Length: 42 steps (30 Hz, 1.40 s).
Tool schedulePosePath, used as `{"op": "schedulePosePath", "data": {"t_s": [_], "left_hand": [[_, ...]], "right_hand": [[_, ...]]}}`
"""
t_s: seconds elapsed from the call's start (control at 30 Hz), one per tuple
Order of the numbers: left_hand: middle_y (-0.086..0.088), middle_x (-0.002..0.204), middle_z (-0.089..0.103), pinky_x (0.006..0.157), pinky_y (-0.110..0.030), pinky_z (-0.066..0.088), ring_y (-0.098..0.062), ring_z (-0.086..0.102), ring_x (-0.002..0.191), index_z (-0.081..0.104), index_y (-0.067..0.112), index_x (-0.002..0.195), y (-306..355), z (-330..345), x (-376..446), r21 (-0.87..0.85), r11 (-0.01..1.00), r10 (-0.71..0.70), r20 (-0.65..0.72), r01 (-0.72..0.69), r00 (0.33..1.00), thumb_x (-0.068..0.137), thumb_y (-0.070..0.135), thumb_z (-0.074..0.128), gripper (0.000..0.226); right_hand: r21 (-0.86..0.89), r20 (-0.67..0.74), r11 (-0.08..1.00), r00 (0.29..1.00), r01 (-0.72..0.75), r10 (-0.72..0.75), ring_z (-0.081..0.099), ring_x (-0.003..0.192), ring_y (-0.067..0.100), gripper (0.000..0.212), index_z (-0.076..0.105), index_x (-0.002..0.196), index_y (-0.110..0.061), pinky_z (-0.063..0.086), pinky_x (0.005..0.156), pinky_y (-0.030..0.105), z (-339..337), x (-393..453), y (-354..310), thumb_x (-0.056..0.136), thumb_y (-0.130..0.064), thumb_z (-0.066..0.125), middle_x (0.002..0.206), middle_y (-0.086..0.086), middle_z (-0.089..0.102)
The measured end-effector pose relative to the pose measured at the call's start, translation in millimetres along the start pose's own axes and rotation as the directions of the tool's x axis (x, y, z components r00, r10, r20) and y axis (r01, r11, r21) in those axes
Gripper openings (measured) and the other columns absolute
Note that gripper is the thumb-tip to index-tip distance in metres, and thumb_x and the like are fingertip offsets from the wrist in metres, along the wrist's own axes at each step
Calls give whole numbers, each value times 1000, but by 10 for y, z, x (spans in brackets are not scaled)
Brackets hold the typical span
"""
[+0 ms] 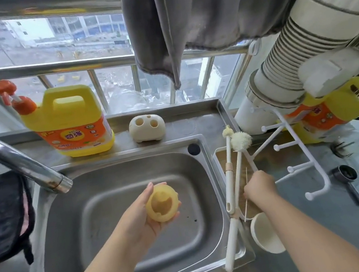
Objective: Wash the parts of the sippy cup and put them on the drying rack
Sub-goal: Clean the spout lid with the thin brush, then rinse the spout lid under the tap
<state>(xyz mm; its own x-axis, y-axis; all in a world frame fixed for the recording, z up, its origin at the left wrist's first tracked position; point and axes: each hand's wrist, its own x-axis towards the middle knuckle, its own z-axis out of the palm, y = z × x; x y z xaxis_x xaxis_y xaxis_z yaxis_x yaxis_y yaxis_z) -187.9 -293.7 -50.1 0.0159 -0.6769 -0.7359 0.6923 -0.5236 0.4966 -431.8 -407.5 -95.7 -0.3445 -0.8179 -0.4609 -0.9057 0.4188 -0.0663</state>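
My left hand (144, 212) holds the yellow sippy cup lid (162, 202) over the steel sink (126, 254), its hollow underside facing up. My right hand (259, 188) reaches over the drying rack tray (269, 155) to the right of the sink, fingers curled at a thin stick-like brush (246, 195). Two white bottle brushes (230, 174) lie along the tray's left edge. A cream cup body (266, 236) lies on its side near the tray's front end. White rack pegs (302, 164) rise to the right of my right hand.
The tap (21, 165) reaches over the sink from the left. A yellow detergent jug (68, 123) and a cream holder with holes (147, 127) stand on the back ledge. A dark cloth (0, 214) hangs at left, a grey towel (180, 20) overhead, and a small black scoop (345, 177) lies at right.
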Motion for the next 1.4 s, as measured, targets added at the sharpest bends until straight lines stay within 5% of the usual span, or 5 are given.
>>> {"op": "schedulePosePath", "data": {"t_s": [0.23,0.4,0.67,1.07,1.4], "left_hand": [[-23,97,67,67,-42,57,-37,64,83,64,6,103,79,-51,-53,-109,994,-2,-28,-1,1000,99,34,43,35],[-17,88,67,70,-45,56,-31,62,84,67,4,100,143,-218,-167,-194,979,42,-94,-60,995,97,33,46,35],[-8,79,67,54,-28,50,-18,63,63,58,13,106,200,-686,-352,161,952,294,-235,-261,927,99,46,33,42],[-7,95,62,81,-34,45,-27,61,94,60,12,100,598,-1467,4,484,849,486,-560,-211,671,95,32,54,21],[-24,115,63,75,-27,36,-28,59,92,64,1,114,901,-1571,542,283,918,396,-592,-280,702,90,21,65,31]], "right_hand": [[164,-118,976,985,144,-126,55,94,31,30,47,121,0,47,66,29,-153,-303,-47,91,0,51,122,18,47],[166,-410,832,804,529,-430,53,91,32,27,45,116,-10,43,71,34,-325,-744,-454,90,-6,50,119,13,43],[487,345,616,511,619,-787,67,74,20,9,57,99,-34,57,73,32,239,-1677,-1496,97,-35,48,91,-2,68],[576,311,633,578,517,-755,56,47,12,16,54,87,-28,49,50,21,447,-1887,-1911,99,-22,45,60,3,63],[625,305,617,579,477,-756,55,51,14,15,56,92,-29,49,56,26,519,-1740,-1951,100,-25,44,53,1,63]]}}
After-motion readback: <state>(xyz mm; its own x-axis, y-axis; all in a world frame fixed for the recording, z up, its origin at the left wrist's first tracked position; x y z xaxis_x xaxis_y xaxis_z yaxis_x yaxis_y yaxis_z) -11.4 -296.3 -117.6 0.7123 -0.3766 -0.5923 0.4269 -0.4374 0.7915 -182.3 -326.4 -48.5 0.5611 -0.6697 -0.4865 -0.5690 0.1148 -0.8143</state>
